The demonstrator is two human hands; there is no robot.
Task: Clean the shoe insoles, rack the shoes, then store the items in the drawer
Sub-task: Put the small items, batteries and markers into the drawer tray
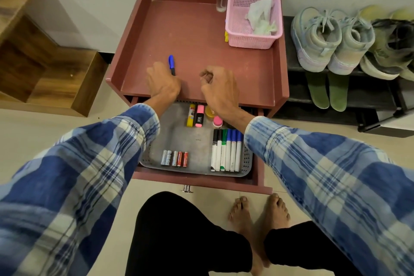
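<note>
Plaid sleeves reach up-frame over the open drawer (257,182) with sorted markers. At centre, left hand (162,83) grips a blue-capped marker (171,64), ready for storing; right hand (218,87) curls loosely, empty.

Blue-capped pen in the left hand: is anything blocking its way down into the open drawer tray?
Nothing visible does. The pen is in the left hand, and the grey tray has bare floor in its middle.
</note>
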